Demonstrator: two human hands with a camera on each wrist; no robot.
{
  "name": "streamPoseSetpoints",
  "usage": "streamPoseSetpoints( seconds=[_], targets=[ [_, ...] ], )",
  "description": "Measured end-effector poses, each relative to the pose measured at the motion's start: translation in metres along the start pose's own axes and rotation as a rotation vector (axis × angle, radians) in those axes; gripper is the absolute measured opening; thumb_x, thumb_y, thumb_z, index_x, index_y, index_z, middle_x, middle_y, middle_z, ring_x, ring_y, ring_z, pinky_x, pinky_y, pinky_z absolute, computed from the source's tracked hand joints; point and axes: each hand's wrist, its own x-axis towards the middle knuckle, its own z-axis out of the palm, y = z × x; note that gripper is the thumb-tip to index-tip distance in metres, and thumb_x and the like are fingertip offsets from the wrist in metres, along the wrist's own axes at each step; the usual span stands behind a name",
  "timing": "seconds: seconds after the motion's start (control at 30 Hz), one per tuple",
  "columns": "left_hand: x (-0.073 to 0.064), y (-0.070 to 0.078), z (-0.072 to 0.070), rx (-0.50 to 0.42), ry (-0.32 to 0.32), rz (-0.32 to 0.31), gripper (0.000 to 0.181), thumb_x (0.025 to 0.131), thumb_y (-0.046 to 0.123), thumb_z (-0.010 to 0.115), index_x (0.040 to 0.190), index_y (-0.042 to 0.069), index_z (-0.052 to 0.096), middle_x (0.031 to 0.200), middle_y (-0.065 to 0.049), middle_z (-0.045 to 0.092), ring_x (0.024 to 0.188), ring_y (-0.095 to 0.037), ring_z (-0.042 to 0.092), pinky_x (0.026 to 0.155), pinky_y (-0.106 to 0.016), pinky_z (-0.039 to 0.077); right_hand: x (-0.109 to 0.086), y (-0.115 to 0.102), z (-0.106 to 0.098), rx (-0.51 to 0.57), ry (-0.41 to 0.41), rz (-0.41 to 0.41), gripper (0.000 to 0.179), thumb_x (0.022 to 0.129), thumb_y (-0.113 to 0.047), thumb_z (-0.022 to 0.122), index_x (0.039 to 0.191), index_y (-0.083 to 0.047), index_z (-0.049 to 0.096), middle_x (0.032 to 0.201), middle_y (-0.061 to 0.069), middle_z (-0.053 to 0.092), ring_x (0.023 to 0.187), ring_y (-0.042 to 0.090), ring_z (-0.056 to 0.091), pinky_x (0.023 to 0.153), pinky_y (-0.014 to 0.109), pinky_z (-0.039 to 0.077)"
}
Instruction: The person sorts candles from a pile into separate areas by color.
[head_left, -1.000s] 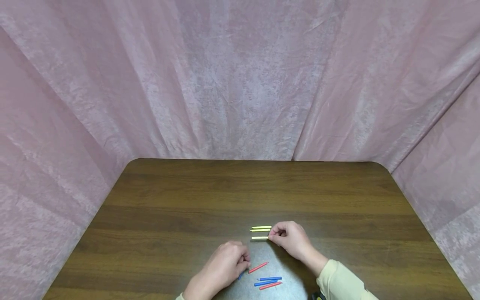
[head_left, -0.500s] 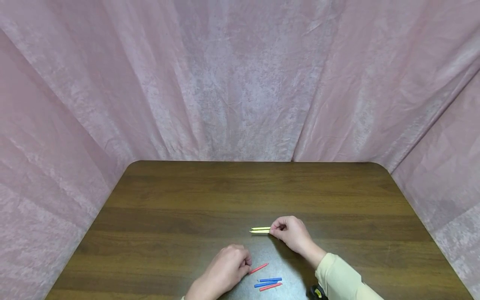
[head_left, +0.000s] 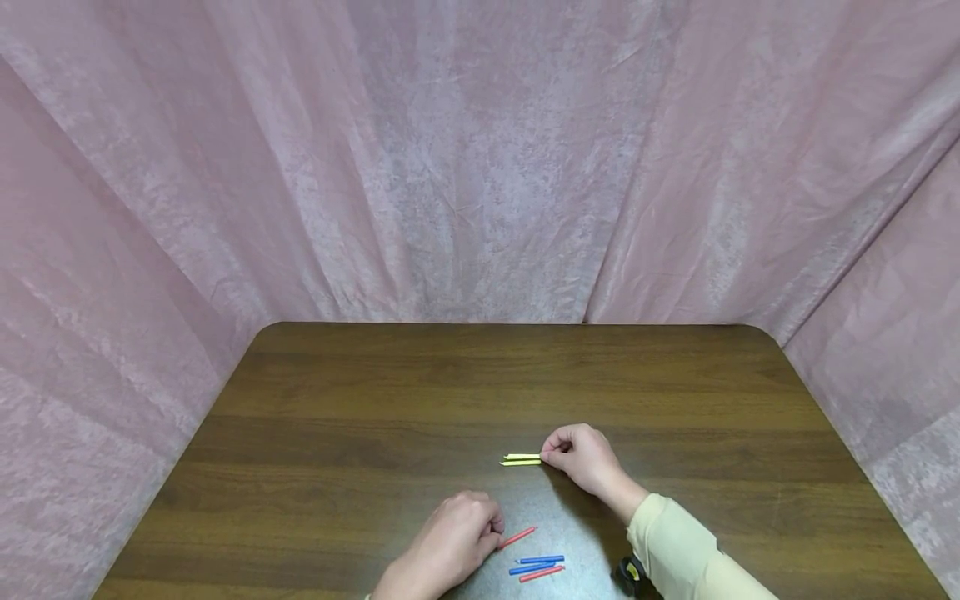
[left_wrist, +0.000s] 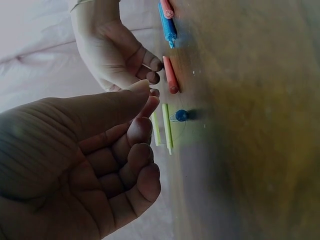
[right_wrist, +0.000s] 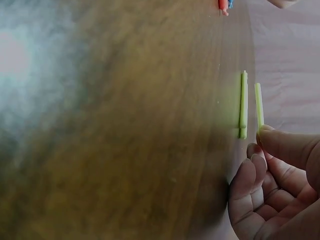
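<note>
My right hand [head_left: 588, 462] pinches the near end of a thin yellow candle [right_wrist: 259, 105] between thumb and forefinger, just above the table. Right beside it, more yellow candle [right_wrist: 244, 100] lies close together on the wood. Lower left, my left hand [head_left: 450, 533] hovers with loosely bent fingers, and nothing shows in its grasp. Beside its thumb lies a red candle [head_left: 517, 537]; in the left wrist view a blue candle [left_wrist: 181, 115] lies end-on beyond the fingertips, hidden behind the hand in the head view.
Two blue candles [head_left: 540, 560] and another red candle [head_left: 542, 574] form a small group nearer me. A dark object with a yellow mark [head_left: 632, 573] sits by the right sleeve. Pink curtains [head_left: 480, 167] hang behind the brown table [head_left: 337, 400].
My right hand has moved away from me, bringing its yellow candle from apart to alongside the other yellow ones. The left hand has shifted slightly and now covers the blue candle beneath it.
</note>
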Motion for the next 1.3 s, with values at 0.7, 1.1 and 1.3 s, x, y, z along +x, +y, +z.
streamPoseSetpoints(
  seconds=[0.7, 1.1, 1.3],
  targets=[
    [-0.002, 0.001, 0.0, 0.001, -0.034, -0.021, 0.019, 0.072, 0.018, 0.083, 0.07, 0.021, 0.064, 0.067, 0.016, 0.049, 0.062, 0.002, 0.046, 0.059, -0.017, 0.04, 0.007, -0.003, -0.001, -0.042, -0.001, 0.002, 0.014, 0.08, -0.009, 0.075, 0.069, -0.015, 0.069, 0.066, -0.01, 0.063, 0.066, 0.005, 0.053, 0.069, 0.031, 0.044],
    [-0.002, 0.001, 0.001, 0.016, -0.051, -0.03, 0.019, 0.071, 0.019, 0.084, 0.071, 0.02, 0.065, 0.067, 0.015, 0.05, 0.062, 0.002, 0.046, 0.059, -0.018, 0.04, 0.011, 0.0, 0.002, -0.059, -0.01, 0.027, 0.015, 0.079, -0.011, 0.076, 0.068, -0.018, 0.068, 0.067, -0.011, 0.062, 0.068, 0.006, 0.053, 0.071, 0.033, 0.044],
    [-0.002, 0.0, 0.001, 0.024, -0.051, -0.027, 0.018, 0.071, 0.019, 0.083, 0.071, 0.021, 0.065, 0.067, 0.015, 0.051, 0.063, 0.002, 0.047, 0.06, -0.019, 0.041, 0.012, 0.0, 0.002, -0.07, -0.01, 0.024, 0.015, 0.079, -0.011, 0.076, 0.068, -0.018, 0.069, 0.067, -0.011, 0.062, 0.069, 0.007, 0.053, 0.071, 0.033, 0.044]
  ],
)
